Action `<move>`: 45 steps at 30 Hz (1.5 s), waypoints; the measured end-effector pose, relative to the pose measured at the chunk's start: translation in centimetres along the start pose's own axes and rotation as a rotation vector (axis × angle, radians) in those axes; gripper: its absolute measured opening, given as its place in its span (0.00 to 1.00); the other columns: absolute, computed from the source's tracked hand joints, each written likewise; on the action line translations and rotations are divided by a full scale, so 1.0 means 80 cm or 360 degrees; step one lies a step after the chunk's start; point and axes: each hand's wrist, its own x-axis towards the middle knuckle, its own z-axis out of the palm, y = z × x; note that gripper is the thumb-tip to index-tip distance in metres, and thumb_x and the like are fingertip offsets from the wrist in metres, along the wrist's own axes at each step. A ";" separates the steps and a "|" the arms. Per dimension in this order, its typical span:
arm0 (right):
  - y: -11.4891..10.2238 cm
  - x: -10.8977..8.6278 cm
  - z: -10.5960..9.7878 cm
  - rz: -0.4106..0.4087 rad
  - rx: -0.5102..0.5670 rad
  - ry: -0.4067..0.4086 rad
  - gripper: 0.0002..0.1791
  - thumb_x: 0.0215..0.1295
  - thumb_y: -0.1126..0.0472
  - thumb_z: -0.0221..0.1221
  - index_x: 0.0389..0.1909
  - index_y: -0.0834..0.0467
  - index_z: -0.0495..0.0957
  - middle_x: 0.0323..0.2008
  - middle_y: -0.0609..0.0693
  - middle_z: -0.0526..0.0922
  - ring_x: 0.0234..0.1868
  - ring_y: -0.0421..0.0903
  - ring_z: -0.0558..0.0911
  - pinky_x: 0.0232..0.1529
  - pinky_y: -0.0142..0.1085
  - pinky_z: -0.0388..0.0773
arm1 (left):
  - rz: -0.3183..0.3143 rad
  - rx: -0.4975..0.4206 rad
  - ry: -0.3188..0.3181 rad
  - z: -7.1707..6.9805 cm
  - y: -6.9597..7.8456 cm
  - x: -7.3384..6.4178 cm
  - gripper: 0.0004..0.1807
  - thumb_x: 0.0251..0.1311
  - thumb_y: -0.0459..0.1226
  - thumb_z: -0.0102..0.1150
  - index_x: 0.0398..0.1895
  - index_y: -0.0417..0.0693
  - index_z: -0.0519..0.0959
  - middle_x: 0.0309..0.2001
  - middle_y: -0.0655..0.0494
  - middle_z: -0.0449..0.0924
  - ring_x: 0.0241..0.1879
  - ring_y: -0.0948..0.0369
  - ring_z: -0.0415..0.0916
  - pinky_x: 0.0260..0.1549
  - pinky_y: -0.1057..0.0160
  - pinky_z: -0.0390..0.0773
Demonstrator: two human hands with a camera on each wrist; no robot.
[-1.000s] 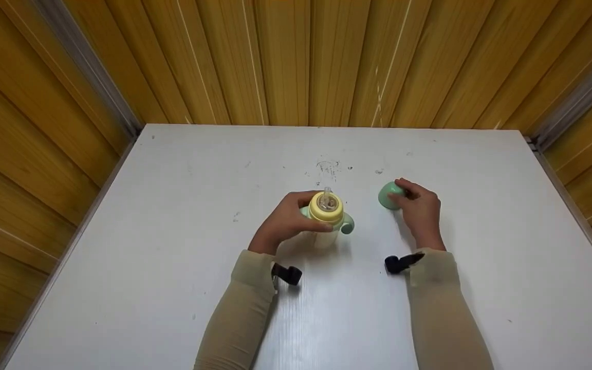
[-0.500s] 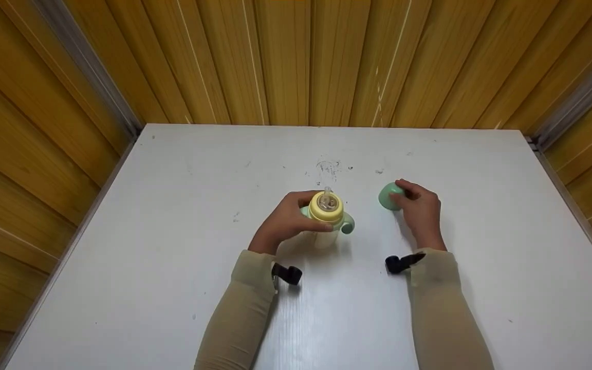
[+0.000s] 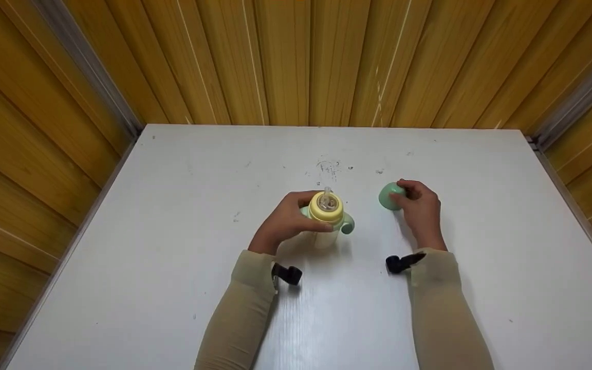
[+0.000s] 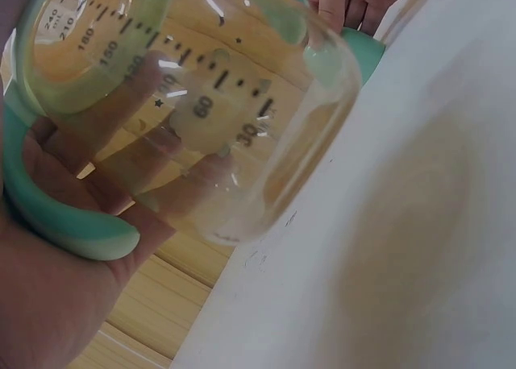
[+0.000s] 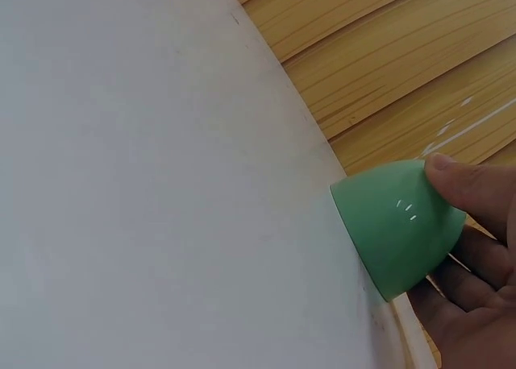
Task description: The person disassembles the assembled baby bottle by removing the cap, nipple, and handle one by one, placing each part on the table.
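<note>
The person's left hand (image 3: 293, 218) is gripping a clear bottle (image 4: 214, 103) over the white table (image 3: 172, 231), thumb and fingers wrapping round it below the yellow collar (image 3: 327, 215). Black marks are running along its side, reading 30, 60, 90, 120, 150, 180, 210 and 240 mL, with tiny printed stars. To its right, the right hand (image 3: 422, 213) is pinching a green cap (image 5: 395, 224), rim against the table
</note>
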 end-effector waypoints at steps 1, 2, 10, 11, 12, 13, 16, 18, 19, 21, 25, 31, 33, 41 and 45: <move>0.000 0.000 0.000 -0.0001 0.0000 0.0001 0.23 0.59 0.58 0.67 0.55 0.61 0.77 0.62 0.54 0.76 0.65 0.47 0.74 0.65 0.39 0.69 | -0.0006 0.0005 0.0003 0.000 0.000 0.000 0.31 0.35 0.47 0.80 0.51 0.68 0.82 0.50 0.69 0.83 0.56 0.65 0.75 0.64 0.48 0.64; 0.000 0.000 0.000 -0.0001 0.0000 0.0003 0.23 0.59 0.58 0.67 0.54 0.61 0.77 0.62 0.54 0.76 0.64 0.47 0.74 0.65 0.39 0.70 | -0.0009 0.0009 0.0007 0.000 0.000 0.000 0.31 0.35 0.47 0.80 0.51 0.68 0.82 0.51 0.69 0.83 0.56 0.65 0.74 0.65 0.48 0.64; -0.002 -0.001 0.000 0.0023 0.0007 0.0002 0.22 0.59 0.59 0.67 0.53 0.62 0.76 0.63 0.54 0.76 0.65 0.47 0.74 0.65 0.39 0.69 | -0.0003 -0.0005 0.0003 0.000 0.000 -0.001 0.31 0.35 0.47 0.80 0.51 0.67 0.82 0.51 0.68 0.83 0.56 0.65 0.75 0.64 0.48 0.64; -0.002 -0.001 0.000 0.0024 0.0007 0.0002 0.22 0.59 0.59 0.67 0.53 0.61 0.76 0.64 0.54 0.75 0.65 0.47 0.74 0.65 0.39 0.69 | 0.0003 -0.0007 0.0006 0.000 -0.001 -0.001 0.31 0.35 0.47 0.80 0.50 0.67 0.82 0.50 0.68 0.83 0.56 0.65 0.75 0.64 0.48 0.64; -0.003 -0.001 0.000 0.0026 0.0008 0.0000 0.22 0.59 0.59 0.67 0.53 0.61 0.76 0.64 0.54 0.75 0.65 0.47 0.74 0.66 0.39 0.69 | 0.0009 -0.0010 0.0009 0.000 -0.001 -0.001 0.31 0.35 0.47 0.80 0.50 0.67 0.82 0.50 0.68 0.83 0.56 0.64 0.75 0.64 0.49 0.65; -0.003 -0.001 0.000 0.0029 0.0010 0.0001 0.22 0.59 0.59 0.67 0.53 0.61 0.76 0.64 0.53 0.75 0.65 0.47 0.74 0.66 0.39 0.68 | 0.0015 -0.0011 0.0012 0.000 0.000 -0.002 0.31 0.35 0.46 0.80 0.50 0.67 0.82 0.50 0.67 0.83 0.55 0.64 0.75 0.64 0.49 0.65; -0.003 -0.001 0.000 0.0032 0.0017 0.0003 0.22 0.59 0.59 0.67 0.53 0.61 0.76 0.64 0.54 0.75 0.66 0.47 0.73 0.66 0.39 0.68 | 0.0030 -0.0018 0.0016 0.000 -0.001 -0.003 0.31 0.35 0.46 0.80 0.50 0.67 0.82 0.49 0.67 0.84 0.55 0.64 0.76 0.64 0.49 0.65; -0.003 -0.001 0.000 0.0033 0.0021 0.0007 0.22 0.59 0.60 0.67 0.53 0.61 0.76 0.64 0.53 0.75 0.66 0.47 0.73 0.66 0.39 0.68 | 0.0032 -0.0019 0.0015 0.000 -0.001 -0.002 0.31 0.35 0.46 0.80 0.50 0.67 0.82 0.49 0.67 0.84 0.55 0.64 0.76 0.63 0.49 0.66; -0.003 -0.001 0.000 0.0034 0.0026 0.0011 0.22 0.59 0.60 0.67 0.53 0.61 0.76 0.64 0.53 0.75 0.66 0.47 0.73 0.66 0.39 0.68 | 0.0032 -0.0019 0.0012 0.000 -0.001 -0.002 0.31 0.35 0.46 0.80 0.50 0.67 0.82 0.49 0.67 0.84 0.55 0.64 0.76 0.63 0.49 0.66; -0.003 -0.001 0.000 0.0031 0.0030 0.0011 0.22 0.59 0.60 0.67 0.53 0.61 0.76 0.64 0.53 0.75 0.66 0.47 0.73 0.66 0.39 0.68 | 0.0029 -0.0020 0.0010 0.000 -0.001 -0.002 0.31 0.35 0.46 0.80 0.50 0.67 0.82 0.50 0.67 0.83 0.55 0.64 0.76 0.63 0.49 0.65; -0.003 0.000 0.000 0.0025 0.0059 0.0013 0.22 0.58 0.61 0.67 0.53 0.62 0.75 0.64 0.54 0.74 0.67 0.47 0.72 0.67 0.39 0.67 | 0.0008 -0.0021 0.0011 0.000 -0.001 -0.001 0.31 0.35 0.46 0.81 0.50 0.66 0.83 0.50 0.67 0.83 0.55 0.64 0.75 0.64 0.50 0.65; -0.004 0.000 -0.001 0.0042 0.0119 0.0007 0.23 0.58 0.62 0.67 0.53 0.64 0.74 0.65 0.56 0.73 0.70 0.48 0.68 0.70 0.38 0.63 | 0.0012 -0.0029 0.0000 -0.001 0.001 0.000 0.31 0.35 0.45 0.80 0.50 0.66 0.83 0.50 0.67 0.83 0.55 0.64 0.76 0.64 0.50 0.65; -0.004 0.001 -0.002 0.0048 0.0117 0.0009 0.23 0.59 0.62 0.67 0.54 0.63 0.74 0.65 0.55 0.73 0.71 0.47 0.67 0.71 0.38 0.62 | 0.0012 -0.0027 0.0000 -0.001 0.001 0.000 0.31 0.35 0.46 0.80 0.50 0.67 0.83 0.50 0.67 0.83 0.56 0.64 0.75 0.64 0.49 0.64; -0.009 0.000 -0.003 0.0017 0.0128 0.0025 0.26 0.59 0.61 0.67 0.57 0.64 0.73 0.64 0.56 0.74 0.71 0.48 0.67 0.70 0.38 0.63 | 0.0006 -0.0017 0.0013 -0.001 0.001 -0.001 0.31 0.35 0.46 0.80 0.50 0.68 0.82 0.51 0.69 0.83 0.57 0.66 0.74 0.65 0.49 0.62; -0.014 -0.001 -0.004 0.0003 0.0122 0.0044 0.25 0.58 0.60 0.68 0.56 0.63 0.74 0.63 0.56 0.75 0.70 0.47 0.68 0.70 0.37 0.63 | -0.0002 -0.0028 0.0017 0.000 0.002 -0.002 0.31 0.35 0.47 0.80 0.50 0.67 0.82 0.51 0.68 0.83 0.57 0.65 0.74 0.64 0.49 0.64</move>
